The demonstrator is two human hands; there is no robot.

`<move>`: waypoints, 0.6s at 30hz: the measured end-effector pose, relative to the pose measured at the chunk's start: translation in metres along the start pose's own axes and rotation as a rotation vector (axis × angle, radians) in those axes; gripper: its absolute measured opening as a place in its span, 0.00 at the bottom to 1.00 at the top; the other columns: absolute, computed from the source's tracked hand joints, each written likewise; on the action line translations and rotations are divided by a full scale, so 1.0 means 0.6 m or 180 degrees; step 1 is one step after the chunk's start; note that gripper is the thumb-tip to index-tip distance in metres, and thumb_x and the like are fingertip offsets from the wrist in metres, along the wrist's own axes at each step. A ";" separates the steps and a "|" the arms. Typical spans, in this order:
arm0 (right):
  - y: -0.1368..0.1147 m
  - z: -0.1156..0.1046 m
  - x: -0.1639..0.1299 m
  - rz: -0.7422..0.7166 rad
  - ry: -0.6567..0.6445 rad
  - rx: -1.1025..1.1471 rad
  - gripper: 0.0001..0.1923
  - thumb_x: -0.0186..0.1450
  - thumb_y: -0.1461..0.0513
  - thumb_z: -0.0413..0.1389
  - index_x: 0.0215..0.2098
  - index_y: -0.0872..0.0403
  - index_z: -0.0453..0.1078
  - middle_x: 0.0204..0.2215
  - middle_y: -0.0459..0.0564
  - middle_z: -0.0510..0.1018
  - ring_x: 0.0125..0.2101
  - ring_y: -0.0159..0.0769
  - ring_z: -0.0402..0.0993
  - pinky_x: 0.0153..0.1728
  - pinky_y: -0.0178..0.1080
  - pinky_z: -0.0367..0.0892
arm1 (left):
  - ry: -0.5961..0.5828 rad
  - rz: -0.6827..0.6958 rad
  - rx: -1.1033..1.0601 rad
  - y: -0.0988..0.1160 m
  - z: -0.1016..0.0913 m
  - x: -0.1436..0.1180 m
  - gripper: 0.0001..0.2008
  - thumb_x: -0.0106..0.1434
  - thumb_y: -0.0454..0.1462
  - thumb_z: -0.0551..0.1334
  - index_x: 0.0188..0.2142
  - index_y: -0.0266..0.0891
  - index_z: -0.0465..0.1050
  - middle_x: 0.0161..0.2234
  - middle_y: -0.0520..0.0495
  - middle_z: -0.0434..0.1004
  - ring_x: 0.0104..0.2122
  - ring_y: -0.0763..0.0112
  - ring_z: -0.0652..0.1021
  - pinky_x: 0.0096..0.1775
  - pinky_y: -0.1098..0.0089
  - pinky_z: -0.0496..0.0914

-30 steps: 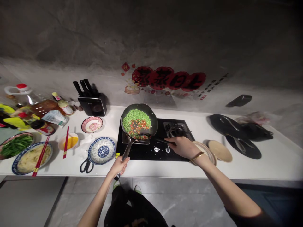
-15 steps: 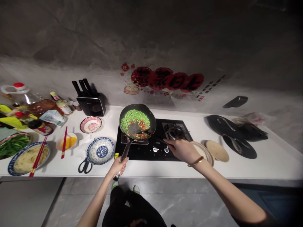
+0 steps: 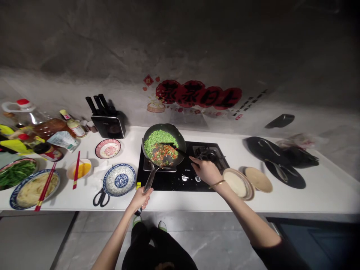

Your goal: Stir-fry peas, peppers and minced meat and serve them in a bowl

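Note:
My left hand point(image 3: 142, 198) is wrapped round the handle of a dark wok point(image 3: 180, 137) on the left burner. Green peas point(image 3: 160, 137) fill the far side of the wok, and a mix of chopped orange, red and green bits point(image 3: 165, 153) lies nearer me. In my right hand point(image 3: 207, 171) is the handle of a black spatula point(image 3: 182, 152), whose blade is down in the food, partly hidden. A gold-coloured bracelet circles my right wrist. Beneath the wok is a black gas cooktop point(image 3: 168, 184) with silver knobs.
Left of the cooktop are a blue-and-white plate point(image 3: 107, 182), black scissors point(image 3: 101, 198), a pink-rimmed dish point(image 3: 98, 150), a bowl of yellow liquid point(image 3: 88, 171) with red chopsticks, and a knife block point(image 3: 108, 125). Wooden lids point(image 3: 258, 179) and dark pan lids point(image 3: 287, 179) lie to the right.
My right hand has moved left and slightly up with the spatula, which now reaches farther across the food. The chopped bits have shifted; my left hand stays on the handle.

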State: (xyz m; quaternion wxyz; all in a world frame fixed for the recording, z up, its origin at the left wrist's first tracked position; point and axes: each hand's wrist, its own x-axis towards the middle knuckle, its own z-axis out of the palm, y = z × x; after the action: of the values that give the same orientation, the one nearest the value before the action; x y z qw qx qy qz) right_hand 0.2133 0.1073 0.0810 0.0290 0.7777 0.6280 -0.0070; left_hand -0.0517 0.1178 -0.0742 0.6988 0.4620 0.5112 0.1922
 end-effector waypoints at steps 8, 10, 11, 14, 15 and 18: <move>0.027 -0.022 -0.016 0.0140 -0.0252 -0.0161 0.20 0.63 0.59 0.47 0.53 0.44 0.66 0.34 0.50 0.80 0.33 0.38 0.76 0.34 0.37 0.67 | -0.0017 -0.0003 -0.0053 -0.005 0.000 0.003 0.22 0.49 0.54 0.60 0.24 0.42 0.52 0.12 0.63 0.56 0.07 0.84 0.56 0.08 0.80 0.51; 0.043 -0.048 -0.023 0.0163 -0.0368 -0.0239 0.20 0.62 0.58 0.47 0.52 0.44 0.67 0.35 0.51 0.80 0.35 0.40 0.76 0.35 0.39 0.67 | -0.0014 0.0008 -0.0033 -0.003 0.000 0.002 0.22 0.49 0.54 0.60 0.24 0.42 0.52 0.12 0.63 0.56 0.07 0.84 0.56 0.08 0.80 0.51; 0.047 -0.056 -0.026 0.0124 -0.0458 -0.0282 0.20 0.62 0.59 0.47 0.51 0.44 0.68 0.35 0.51 0.79 0.35 0.41 0.76 0.35 0.40 0.67 | -0.0018 0.0011 -0.0020 -0.002 0.000 0.001 0.22 0.50 0.54 0.60 0.24 0.42 0.52 0.12 0.63 0.56 0.07 0.84 0.56 0.08 0.80 0.51; 0.043 -0.059 -0.028 -0.0089 -0.0626 -0.0292 0.19 0.61 0.60 0.48 0.49 0.44 0.70 0.35 0.51 0.80 0.35 0.41 0.76 0.35 0.39 0.67 | -0.0034 0.0028 0.0023 0.002 -0.003 0.001 0.22 0.49 0.54 0.60 0.24 0.42 0.52 0.12 0.63 0.56 0.07 0.84 0.56 0.08 0.80 0.51; 0.039 -0.053 -0.027 -0.0129 -0.0590 -0.0250 0.19 0.61 0.60 0.48 0.49 0.44 0.70 0.35 0.51 0.80 0.35 0.41 0.76 0.34 0.39 0.67 | -0.0039 0.0031 0.0039 0.003 -0.004 0.001 0.22 0.49 0.54 0.60 0.24 0.42 0.52 0.12 0.63 0.55 0.07 0.84 0.56 0.08 0.80 0.51; 0.028 -0.030 -0.021 -0.0011 -0.0353 -0.0120 0.20 0.62 0.59 0.47 0.52 0.45 0.68 0.35 0.51 0.80 0.34 0.40 0.76 0.34 0.38 0.67 | -0.0052 0.0022 0.0058 0.006 -0.008 0.002 0.22 0.49 0.54 0.60 0.24 0.42 0.51 0.12 0.63 0.55 0.07 0.84 0.56 0.08 0.80 0.51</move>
State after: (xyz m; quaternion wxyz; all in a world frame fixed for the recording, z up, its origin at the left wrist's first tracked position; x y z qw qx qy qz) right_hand 0.2265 0.0926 0.1003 0.0784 0.7743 0.6267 -0.0383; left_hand -0.0548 0.1228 -0.0721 0.6980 0.4717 0.5056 0.1862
